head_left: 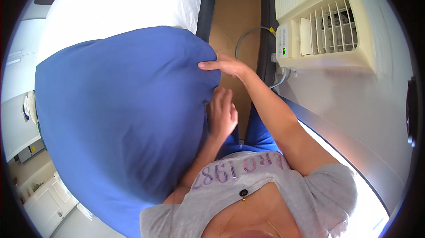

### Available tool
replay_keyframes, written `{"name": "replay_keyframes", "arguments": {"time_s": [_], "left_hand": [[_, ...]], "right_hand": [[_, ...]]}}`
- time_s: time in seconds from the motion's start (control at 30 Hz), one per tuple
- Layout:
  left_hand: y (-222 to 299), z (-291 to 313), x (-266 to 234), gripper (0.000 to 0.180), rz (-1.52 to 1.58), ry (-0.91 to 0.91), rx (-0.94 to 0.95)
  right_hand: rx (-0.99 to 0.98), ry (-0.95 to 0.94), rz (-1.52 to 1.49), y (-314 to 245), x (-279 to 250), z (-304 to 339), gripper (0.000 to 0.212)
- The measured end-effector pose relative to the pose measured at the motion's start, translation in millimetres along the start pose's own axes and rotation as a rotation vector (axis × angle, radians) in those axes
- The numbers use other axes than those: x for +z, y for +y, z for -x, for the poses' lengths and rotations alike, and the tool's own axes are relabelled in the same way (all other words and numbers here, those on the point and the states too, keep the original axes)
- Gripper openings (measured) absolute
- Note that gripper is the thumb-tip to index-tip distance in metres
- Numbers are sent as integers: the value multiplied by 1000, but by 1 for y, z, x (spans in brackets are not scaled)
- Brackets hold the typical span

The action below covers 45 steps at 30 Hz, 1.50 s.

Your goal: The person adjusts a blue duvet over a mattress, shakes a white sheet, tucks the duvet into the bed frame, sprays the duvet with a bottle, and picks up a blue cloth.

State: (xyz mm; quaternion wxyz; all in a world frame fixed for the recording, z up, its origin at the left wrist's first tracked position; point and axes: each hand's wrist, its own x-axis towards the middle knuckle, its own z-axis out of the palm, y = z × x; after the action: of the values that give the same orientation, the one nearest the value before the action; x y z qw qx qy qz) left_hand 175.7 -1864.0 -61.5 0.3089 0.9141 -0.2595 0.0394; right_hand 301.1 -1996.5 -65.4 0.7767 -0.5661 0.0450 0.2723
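Close to the grey shirt [254,174], the left hand [222,113] bends its fingers beside the blue cloth [119,92], and I can't tell if they hold it. A bit farther, the right hand [226,66] pinches the cloth's edge, thumb on top; if that thumb slips, the edge could flop toward the floor [232,14]. Beyond, the cloth seems to overlap the white sheet [119,1], so a hard tug might drag both.
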Motion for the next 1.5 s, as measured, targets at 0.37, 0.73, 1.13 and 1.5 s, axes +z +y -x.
{"name": "replay_keyframes", "arguments": {"time_s": [0.37,0.73,1.13,1.5], "left_hand": [[8,34,-4,52,-16,-81,-206],[28,-36,9,63,-250,-142,-140],[-41,-7,1,57,-343,25,-401],[-15,-30,4,53,-353,27,-125]], "right_hand": [[-52,-44,-382,6,-24,-9,55],[-276,606,883,-30,6,-58,36],[-790,83,1574,11,3,-14,33],[-222,-96,1927,-29,23,-80,22]]}}
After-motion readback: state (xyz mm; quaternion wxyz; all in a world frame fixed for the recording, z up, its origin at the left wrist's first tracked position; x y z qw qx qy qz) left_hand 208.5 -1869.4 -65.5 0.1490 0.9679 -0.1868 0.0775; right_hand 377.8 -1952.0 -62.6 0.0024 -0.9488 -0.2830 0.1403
